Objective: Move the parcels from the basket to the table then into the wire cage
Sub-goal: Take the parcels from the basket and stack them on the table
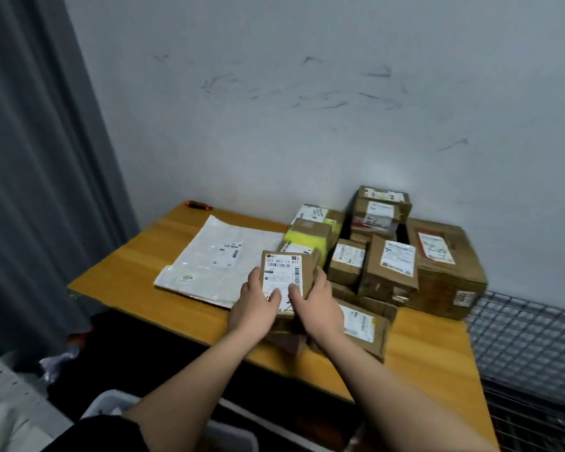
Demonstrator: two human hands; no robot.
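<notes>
Left hand [258, 305] | right hand [317, 301] | both grip box [286, 272] | table [124, 275] left bare

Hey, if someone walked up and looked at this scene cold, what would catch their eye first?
First, the small cardboard parcel with a white barcode label, held by the left hand and right hand over the wooden table. Next, the heap of taped brown boxes crowding the table's right half against the wall, with a flat white mailer bag to their left. A wire cage sits at the right edge.
</notes>
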